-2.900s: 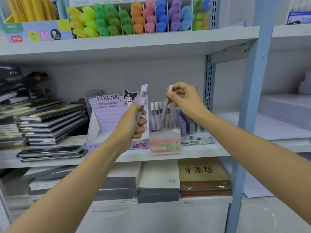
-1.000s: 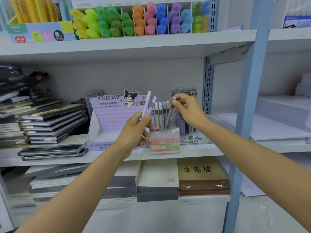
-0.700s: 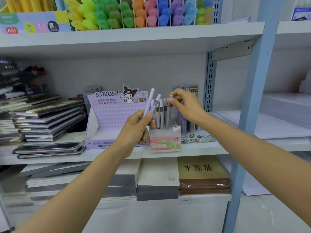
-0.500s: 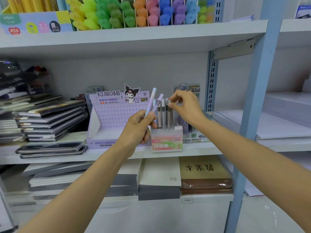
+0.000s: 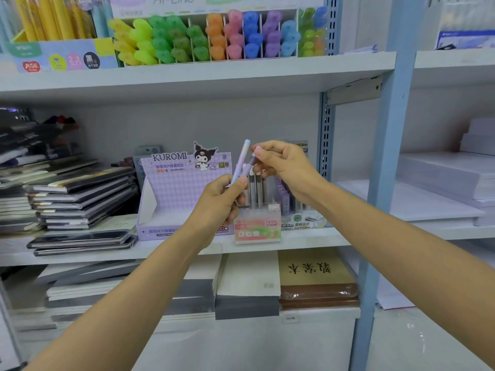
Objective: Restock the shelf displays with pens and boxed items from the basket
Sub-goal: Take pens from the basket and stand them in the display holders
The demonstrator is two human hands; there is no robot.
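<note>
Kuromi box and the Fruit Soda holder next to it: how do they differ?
The Kuromi box is opaque purple card with a tall printed back; the Fruit Soda holder is see-through tinted plastic. The Kuromi box is far wider than the Fruit Soda holder. Pens stand upright in the Fruit Soda holder; none show in the visible part of the Kuromi box. Both sit on the same shelf.

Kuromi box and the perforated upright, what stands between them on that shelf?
Head view: next to the Kuromi box stands the clear Fruit Soda holder with pens, then a small display before the upright, partly hidden by the right hand.
</note>
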